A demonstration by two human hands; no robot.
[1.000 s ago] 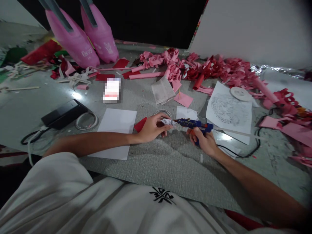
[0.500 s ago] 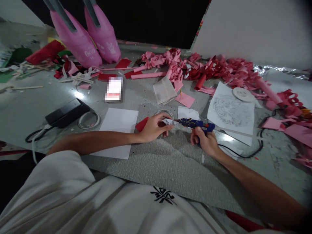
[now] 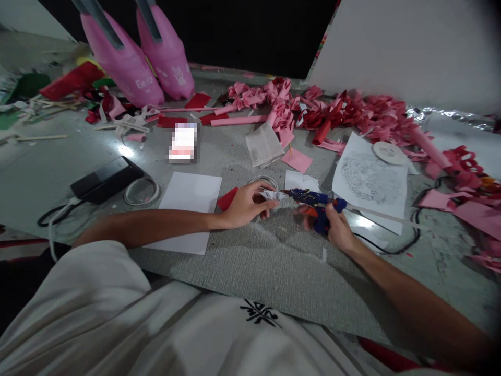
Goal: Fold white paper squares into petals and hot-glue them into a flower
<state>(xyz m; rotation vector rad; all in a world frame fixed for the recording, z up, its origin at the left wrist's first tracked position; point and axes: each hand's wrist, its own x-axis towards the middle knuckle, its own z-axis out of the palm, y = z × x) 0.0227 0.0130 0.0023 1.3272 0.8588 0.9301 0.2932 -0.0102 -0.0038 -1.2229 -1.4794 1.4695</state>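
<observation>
Between the fingertips of my left hand (image 3: 246, 204) is a small folded white paper piece (image 3: 273, 195). My right hand (image 3: 340, 225) grips a dark blue glue gun (image 3: 309, 197) by its handle, some of its fingers extended and blurred. The gun's nozzle points left and is at the edge of the paper piece; I cannot tell whether it touches. A long pale glue stick (image 3: 376, 213) sticks out of the gun's back. Under my left forearm lies a white sheet (image 3: 191, 190), and a red paper scrap (image 3: 227, 199) is beside that hand.
Pink and red paper flowers (image 3: 364, 112) line the back. A patterned sheet (image 3: 368, 180) with a white tape roll (image 3: 389, 152) lies right. A black power bank or similar box (image 3: 105, 180), a clear tape roll (image 3: 141, 191) and pink bottles (image 3: 168, 57) are left. A black cable (image 3: 399, 250) trails right.
My right hand has shifted slightly right on the glue gun, and its fingers have loosened and stretched forward. My left hand and the paper piece stay nearly in place.
</observation>
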